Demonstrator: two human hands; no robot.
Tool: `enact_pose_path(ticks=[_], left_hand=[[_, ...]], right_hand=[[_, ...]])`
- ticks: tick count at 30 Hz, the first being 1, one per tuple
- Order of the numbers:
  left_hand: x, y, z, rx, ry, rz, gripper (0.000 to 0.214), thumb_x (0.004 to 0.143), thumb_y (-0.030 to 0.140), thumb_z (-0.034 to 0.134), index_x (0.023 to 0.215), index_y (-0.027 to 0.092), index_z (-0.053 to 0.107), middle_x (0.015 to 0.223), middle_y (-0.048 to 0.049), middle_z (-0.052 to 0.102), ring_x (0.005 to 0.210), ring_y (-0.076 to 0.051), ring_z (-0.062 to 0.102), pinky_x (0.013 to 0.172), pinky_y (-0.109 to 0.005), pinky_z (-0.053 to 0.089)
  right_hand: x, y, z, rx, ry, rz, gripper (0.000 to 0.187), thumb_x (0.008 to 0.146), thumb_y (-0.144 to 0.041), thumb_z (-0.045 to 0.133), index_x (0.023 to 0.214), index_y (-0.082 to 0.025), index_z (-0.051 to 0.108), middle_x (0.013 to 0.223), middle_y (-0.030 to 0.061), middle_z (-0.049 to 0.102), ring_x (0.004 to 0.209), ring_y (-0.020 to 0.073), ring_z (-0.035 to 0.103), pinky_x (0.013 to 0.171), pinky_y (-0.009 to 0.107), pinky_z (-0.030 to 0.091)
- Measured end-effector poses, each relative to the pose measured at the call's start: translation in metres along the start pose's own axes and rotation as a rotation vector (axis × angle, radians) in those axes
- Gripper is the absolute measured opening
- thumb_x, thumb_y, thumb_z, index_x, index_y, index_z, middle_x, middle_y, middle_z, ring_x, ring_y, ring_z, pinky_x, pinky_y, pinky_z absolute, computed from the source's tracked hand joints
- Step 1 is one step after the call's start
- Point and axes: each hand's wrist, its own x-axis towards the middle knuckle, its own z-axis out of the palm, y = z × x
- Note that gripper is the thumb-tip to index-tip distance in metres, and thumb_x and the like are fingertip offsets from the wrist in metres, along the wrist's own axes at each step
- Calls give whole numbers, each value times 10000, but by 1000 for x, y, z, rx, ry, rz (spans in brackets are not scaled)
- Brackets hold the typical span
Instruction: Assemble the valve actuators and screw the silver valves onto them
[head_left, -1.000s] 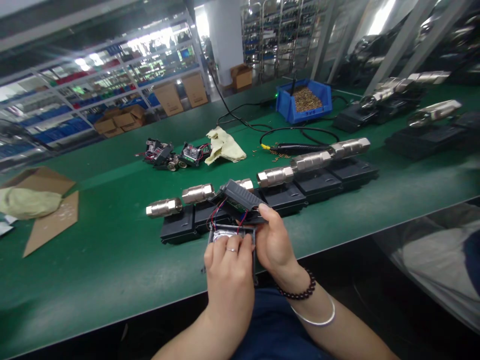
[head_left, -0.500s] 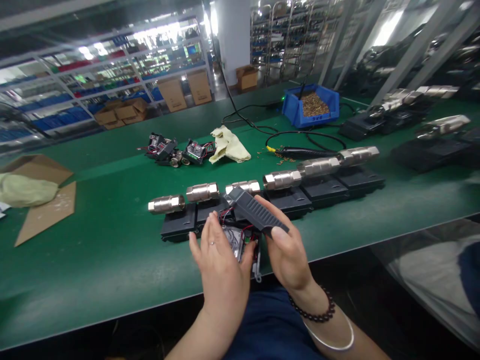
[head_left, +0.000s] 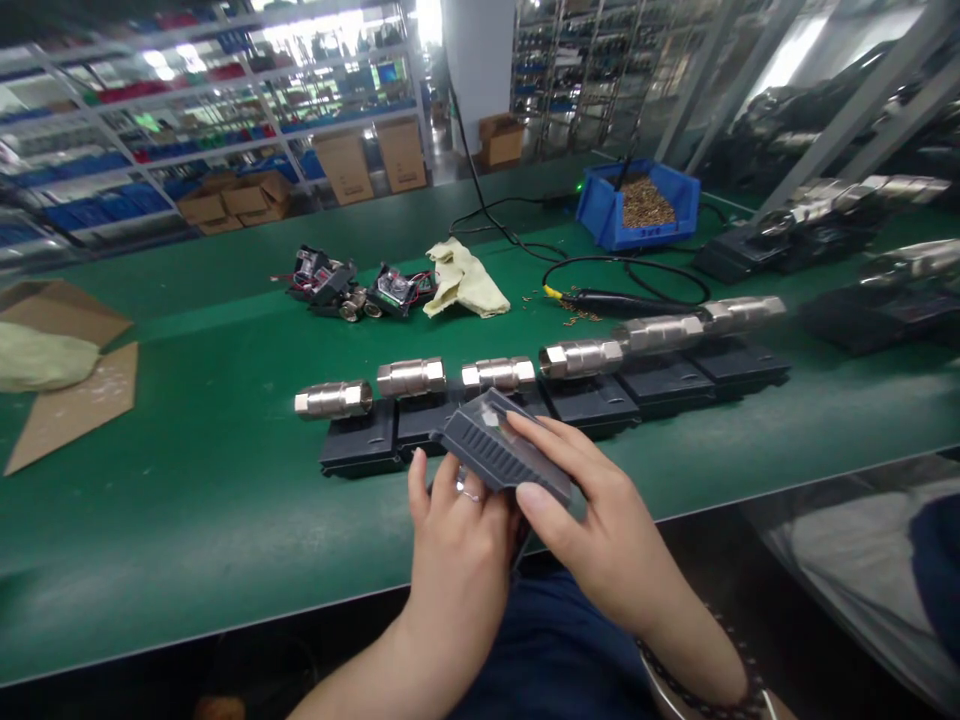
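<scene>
Between my right thumb and fingers is a dark grey plastic housing cover [head_left: 495, 465], tilted, with ribbed sides and a small clear window. My right hand [head_left: 600, 510] grips it by its near right end. Under the cover, my left hand [head_left: 461, 550] curls its fingers at an open housing, most of which the cover and hand hide. Just beyond both hands stands a row of black boxes [head_left: 360, 445], each topped by a shiny metal fitting [head_left: 411, 377] with hex ends.
Opened units with wires [head_left: 322, 280] and a pale yellow cloth [head_left: 465, 280] lie farther back. A blue bin [head_left: 637, 235] holds small brass screws, some loose nearby beside a black corded tool [head_left: 615, 303]. Cardboard [head_left: 82, 400] lies left; more units [head_left: 885, 310] stand right.
The cover has rolled so its windowed top shows, and it has come down over the wired housing. My left fingers have moved beneath it. The view has shifted slightly.
</scene>
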Motion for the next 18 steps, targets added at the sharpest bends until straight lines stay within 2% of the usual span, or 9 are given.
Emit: enact_pose_path(ticks=[4,7,12,15,17,18], left_hand=[[0,-3,1,-77,-21,-3,388,862,99,517,1184,281,637,1119,-47,716,1081,-274,568,1066,-522,315],[-3,2,8,-125,32,-72,385,853,83,491,1140,278,659,1110,-44,715,1082,-263,558,1086,-526,288],[-18,12,20,-126,298,-238,276,852,93,483,902,272,687,1022,-46,703,1099,-264,537,1111,-546,212],[-26,8,26,-129,453,-304,148,856,176,573,986,236,608,1050,-71,649,1101,-257,561,1094,-561,268],[-32,4,30,-211,487,-410,335,812,284,670,1108,213,529,1138,-106,605,1133,-275,565,1047,-553,366],[-35,2,33,-289,451,-486,470,784,331,701,1182,206,484,1181,-124,588,1139,-282,572,1008,-530,423]], right_hand=[[-13,-8,5,-243,98,-100,481,797,-355,597,1262,-237,627,1286,115,596,1158,294,601,969,440,525],[-17,-7,9,-303,110,-135,479,796,-342,587,1263,-241,622,1276,120,596,1145,301,610,953,450,536],[-14,0,10,-292,65,-124,446,820,-334,538,1240,-209,623,1270,133,586,1159,277,607,945,409,546],[-14,4,8,-288,46,-129,448,818,-325,543,1245,-209,612,1281,132,571,1171,276,595,959,411,536],[-15,7,8,-295,45,-134,461,808,-308,555,1258,-217,599,1294,129,556,1179,283,586,966,425,529],[-16,8,8,-299,41,-143,474,799,-295,561,1267,-223,589,1306,127,545,1187,288,579,969,432,525]])
